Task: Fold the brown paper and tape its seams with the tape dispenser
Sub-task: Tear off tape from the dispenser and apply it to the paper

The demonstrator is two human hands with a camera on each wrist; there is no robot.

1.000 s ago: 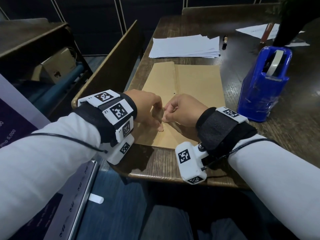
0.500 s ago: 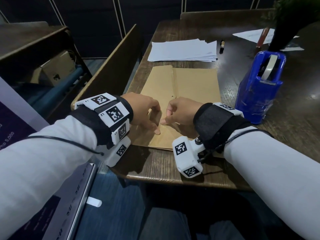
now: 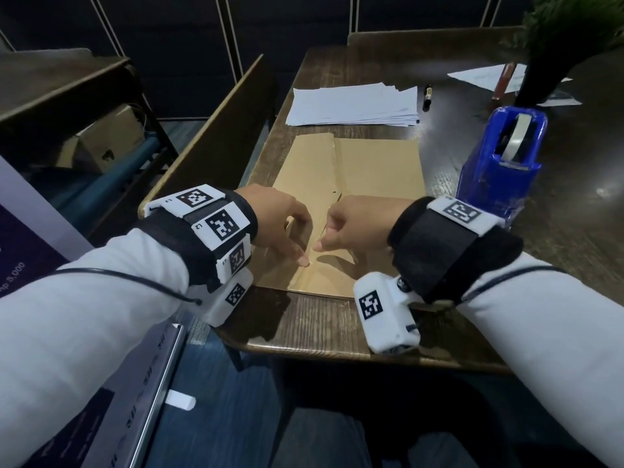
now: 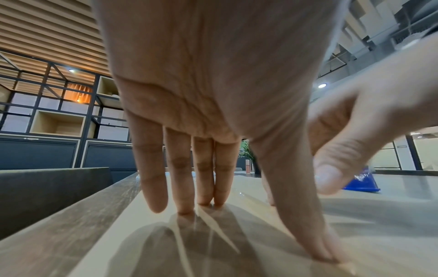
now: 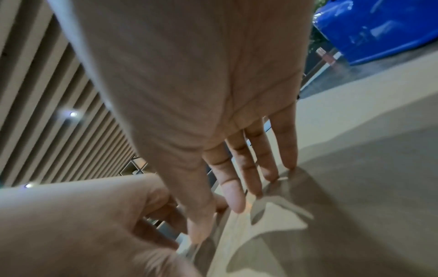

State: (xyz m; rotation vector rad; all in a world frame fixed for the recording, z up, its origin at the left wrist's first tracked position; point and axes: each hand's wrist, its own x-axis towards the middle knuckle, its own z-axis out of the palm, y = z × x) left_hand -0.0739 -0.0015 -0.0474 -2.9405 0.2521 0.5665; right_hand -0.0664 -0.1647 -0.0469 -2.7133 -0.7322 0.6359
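Brown paper (image 3: 371, 184) flat at frame centre, seam running away from me. My left hand (image 3: 277, 221) and right hand (image 3: 358, 224) press straight fingers beside seam, gripping nothing. Tape dispenser (image 3: 499, 163) upper right, nearer right hand.

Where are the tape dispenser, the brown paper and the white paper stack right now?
tape dispenser (image 3: 496, 177): head view, on its blue side wall.
brown paper (image 3: 378, 170): head view, on the bare right panel.
white paper stack (image 3: 351, 104): head view, on the top sheet.

Head view downward over table (image 3: 304, 325); wrist views close along fingers (image 4: 203, 178).
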